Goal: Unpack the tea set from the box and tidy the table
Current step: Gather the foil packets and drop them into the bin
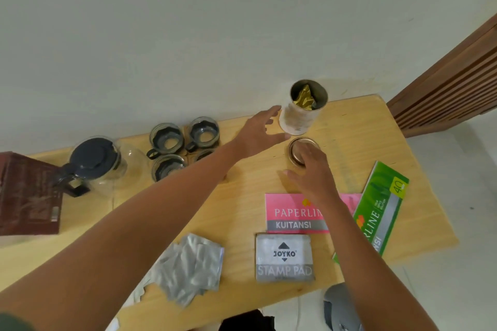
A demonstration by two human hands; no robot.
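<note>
**Both hands at the tin and its lid**

Left hand (259, 133) reaches fwd, fingers straight and spread, holding nothing; fingertips just beside the open tin (301, 110), contact can't be told. Right hand (313, 172) lies over the round copper-coloured lid (297, 150), fingers loosely bent on top of it; whether they actually grip the lid can't be told, as the hand hides most of it.

The tin stands upright near the back edge of the wooden surface (349, 142), w/ a gold foil packet (305, 98) sticking up inside. Lid lies flat just in front of the tin.

Further left: four glass cups (166, 138) w/ dark holders in a tight cluster (one mostly hidden behind the left forearm), then a glass teapot (94, 161) w/ dark lid and handle, then the dark red box (27, 193) at the left edge.

Nearer the person: pink receipt book (293, 212), green receipt book (382, 204) angled beside it, grey stamp pad (284, 257), and a pile of silver sachets (191, 263).
</note>
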